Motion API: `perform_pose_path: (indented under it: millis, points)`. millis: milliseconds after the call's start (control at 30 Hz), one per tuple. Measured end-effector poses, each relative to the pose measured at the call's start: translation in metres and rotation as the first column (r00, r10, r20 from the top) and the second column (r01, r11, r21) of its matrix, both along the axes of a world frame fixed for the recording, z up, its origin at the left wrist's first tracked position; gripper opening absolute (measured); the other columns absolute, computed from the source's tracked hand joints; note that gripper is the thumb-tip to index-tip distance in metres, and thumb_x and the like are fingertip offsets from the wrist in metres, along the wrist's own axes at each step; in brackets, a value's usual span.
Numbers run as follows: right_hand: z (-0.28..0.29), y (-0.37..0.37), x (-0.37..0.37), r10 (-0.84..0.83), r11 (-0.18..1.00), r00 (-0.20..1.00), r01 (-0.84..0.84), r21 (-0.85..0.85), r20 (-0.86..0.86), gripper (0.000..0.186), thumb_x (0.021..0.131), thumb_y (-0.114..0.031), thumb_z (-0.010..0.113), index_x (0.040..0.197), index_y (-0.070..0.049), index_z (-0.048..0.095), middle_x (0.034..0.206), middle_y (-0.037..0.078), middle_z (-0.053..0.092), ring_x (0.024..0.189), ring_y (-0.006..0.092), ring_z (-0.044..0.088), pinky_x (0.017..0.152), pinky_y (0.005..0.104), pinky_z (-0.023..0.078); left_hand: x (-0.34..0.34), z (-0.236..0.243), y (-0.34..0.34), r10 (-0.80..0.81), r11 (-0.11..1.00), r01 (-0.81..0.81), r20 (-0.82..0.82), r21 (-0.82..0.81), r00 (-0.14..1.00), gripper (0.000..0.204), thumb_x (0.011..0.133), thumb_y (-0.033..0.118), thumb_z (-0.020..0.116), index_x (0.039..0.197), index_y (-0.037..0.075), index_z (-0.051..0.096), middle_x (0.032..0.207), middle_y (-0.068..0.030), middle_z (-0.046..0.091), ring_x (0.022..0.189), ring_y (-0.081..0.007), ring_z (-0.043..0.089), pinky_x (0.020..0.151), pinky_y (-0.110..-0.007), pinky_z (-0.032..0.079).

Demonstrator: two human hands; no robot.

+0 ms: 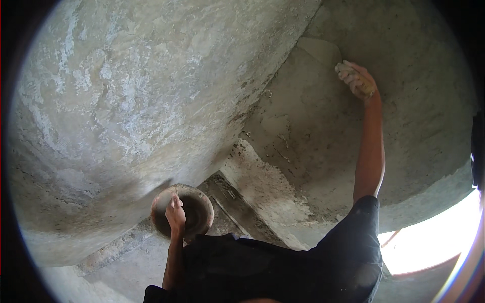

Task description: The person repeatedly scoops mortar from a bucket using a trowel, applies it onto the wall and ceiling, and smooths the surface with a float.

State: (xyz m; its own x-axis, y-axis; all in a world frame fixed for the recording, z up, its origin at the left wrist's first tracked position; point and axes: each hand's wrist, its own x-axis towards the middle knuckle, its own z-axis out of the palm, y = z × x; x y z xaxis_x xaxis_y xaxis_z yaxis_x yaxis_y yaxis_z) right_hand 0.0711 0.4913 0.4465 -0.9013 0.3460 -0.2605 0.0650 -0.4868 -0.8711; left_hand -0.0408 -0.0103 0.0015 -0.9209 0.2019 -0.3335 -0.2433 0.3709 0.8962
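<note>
Dark shirt (262,267) lies below hands (357,82) holding bowl (200,208) left, trowel (321,49) right.

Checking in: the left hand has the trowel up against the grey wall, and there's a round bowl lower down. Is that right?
Not quite: the right hand has the trowel up against the grey wall, as the head view shows; the left hand is at the round bowl lower down.
</note>
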Motion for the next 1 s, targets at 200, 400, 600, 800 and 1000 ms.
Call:
perform_pose_path:
  millis: [200,400,600,800,1000]
  points:
    - [0.013,0.001,-0.009,-0.054,0.997,0.995,0.059,0.05,-0.089,0.04,0.09,-0.013,0.046,0.114,0.016,0.033,0.088,0.018,0.046,0.053,0.0094,0.047,0.035,0.0149,0.037,0.001,-0.009,0.013,-0.05,0.999,0.05,-0.002,-0.008,0.999,0.067,0.089,0.058,0.028,0.066,-0.001,0.051,0.061,-0.0158,0.051,0.064,-0.0305,0.052,0.068,-0.04,0.04]
    - [0.031,-0.004,0.003,-0.102,0.991,0.981,0.086,-0.103,-0.163,0.041,0.094,-0.019,0.039,0.116,0.014,0.028,0.086,0.013,0.043,0.054,0.0094,0.045,0.035,0.0179,0.038,0.012,0.007,0.026,-0.145,0.989,0.145,0.009,0.018,0.989,0.067,0.089,0.059,0.029,0.065,0.0,0.049,0.061,-0.015,0.05,0.064,-0.03,0.052,0.069,-0.04,0.04]
    - [0.034,0.007,-0.011,0.04,0.958,0.987,-0.082,-0.276,-0.153,0.042,0.096,-0.023,0.034,0.117,0.014,0.028,0.089,0.015,0.042,0.058,0.0119,0.045,0.037,0.0188,0.039,0.016,-0.002,0.028,-0.146,0.989,0.146,0.071,0.001,0.987,0.069,0.087,0.061,0.028,0.066,-0.001,0.048,0.061,-0.0141,0.05,0.065,-0.0277,0.052,0.07,-0.04,0.04]
    - [0.025,0.014,0.002,0.019,0.926,0.959,-0.123,-0.357,-0.282,0.045,0.096,-0.022,0.031,0.119,0.016,0.022,0.093,0.018,0.04,0.059,0.0129,0.045,0.038,0.0184,0.039,0.017,-0.007,0.025,-0.192,0.98,0.194,0.044,-0.041,0.98,0.07,0.088,0.06,0.027,0.069,-0.003,0.052,0.062,-0.0169,0.053,0.067,-0.0316,0.054,0.072,-0.042,0.04]
    - [-0.009,-0.012,0.041,-0.054,0.968,0.922,-0.046,-0.245,-0.384,0.041,0.096,-0.021,0.03,0.121,0.012,0.026,0.091,0.018,0.043,0.054,0.0112,0.045,0.037,0.0166,0.04,0.024,0.001,0.012,-0.211,0.976,0.212,0.017,-0.057,0.977,0.065,0.089,0.056,0.03,0.071,-0.001,0.054,0.063,-0.0181,0.054,0.067,-0.0358,0.055,0.072,-0.043,0.04]
